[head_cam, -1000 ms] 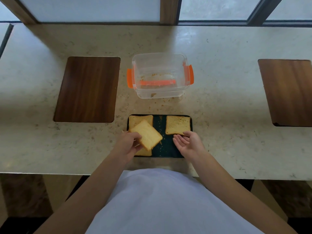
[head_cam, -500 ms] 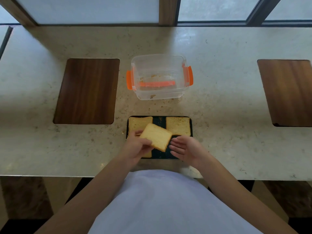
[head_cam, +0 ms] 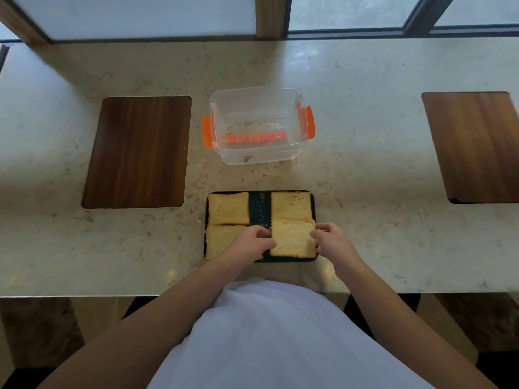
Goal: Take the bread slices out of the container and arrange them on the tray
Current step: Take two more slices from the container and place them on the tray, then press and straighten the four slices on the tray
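Observation:
A dark tray (head_cam: 259, 209) lies near the counter's front edge with several bread slices on it. Two slices fill the back left (head_cam: 229, 208) and back right (head_cam: 291, 205); a third (head_cam: 222, 240) sits front left, partly under my left hand. The front-right slice (head_cam: 292, 238) lies flat, pinched at its left edge by my left hand (head_cam: 252, 244) and at its right edge by my right hand (head_cam: 331, 241). Behind the tray stands the clear container (head_cam: 258, 126) with orange clips, holding only crumbs.
Two dark wooden boards are set into the pale stone counter, one at the left (head_cam: 137, 151) and one at the far right (head_cam: 474, 147). Crumbs are scattered between container and tray. The counter's front edge runs just below the tray.
My left hand carried the slice rightwards from above the left side and laid it in the tray's front-right spot. My right hand closed onto its right edge.

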Demonstrator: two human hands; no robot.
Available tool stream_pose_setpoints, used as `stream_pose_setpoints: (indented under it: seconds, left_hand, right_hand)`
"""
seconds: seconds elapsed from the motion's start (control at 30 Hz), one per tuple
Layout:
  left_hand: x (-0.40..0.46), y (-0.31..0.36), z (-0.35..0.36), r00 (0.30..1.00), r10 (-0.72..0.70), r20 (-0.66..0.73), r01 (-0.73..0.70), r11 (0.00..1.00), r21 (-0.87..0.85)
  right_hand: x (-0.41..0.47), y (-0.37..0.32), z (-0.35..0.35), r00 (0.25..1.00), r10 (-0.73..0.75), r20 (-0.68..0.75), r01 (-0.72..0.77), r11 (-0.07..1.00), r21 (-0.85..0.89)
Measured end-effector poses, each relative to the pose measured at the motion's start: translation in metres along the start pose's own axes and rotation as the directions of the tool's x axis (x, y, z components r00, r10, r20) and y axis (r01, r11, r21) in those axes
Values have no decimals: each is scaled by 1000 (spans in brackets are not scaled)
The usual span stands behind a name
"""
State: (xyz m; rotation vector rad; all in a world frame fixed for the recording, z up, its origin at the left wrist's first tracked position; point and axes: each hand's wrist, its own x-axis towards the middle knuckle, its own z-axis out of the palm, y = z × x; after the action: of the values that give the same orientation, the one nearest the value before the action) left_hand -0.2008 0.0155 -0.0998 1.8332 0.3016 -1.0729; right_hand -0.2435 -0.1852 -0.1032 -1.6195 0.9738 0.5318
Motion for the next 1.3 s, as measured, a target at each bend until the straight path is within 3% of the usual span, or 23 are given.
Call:
stream_pose_setpoints:
  seconds: [0.17, 0.4, 0.73, 1.03, 1.2, 1.3]
  left_hand:
    - [-1, 7, 1, 1000, -30, 10, 30, 996, -82]
    - [1, 4, -1, 997, -71, -21, 66, 981, -181]
    - [15, 2, 6, 986, -167, 10, 166, 975, -149]
    - [15, 4, 7, 981, -196, 11, 195, 971, -136]
    - [14, 4, 8, 983, -182, 24, 182, 983, -17]
    - [9, 5, 8, 994, -94, 57, 80, 975, 206]
  right_hand:
    - [0, -5, -5, 997, -76, -9, 76, 996, -50]
    - [-1, -6, -5, 997, -68, 36, 71, 994, -88]
    - [-3, -2, 1, 993, -111, 25, 114, 953, -281]
    - [-10, 1, 0, 996, -81, 45, 92, 940, -327]
    - [-11, 2, 1, 996, -73, 53, 88, 921, -380]
    - [-12, 0, 1, 995, -75, 62, 94, 905, -416]
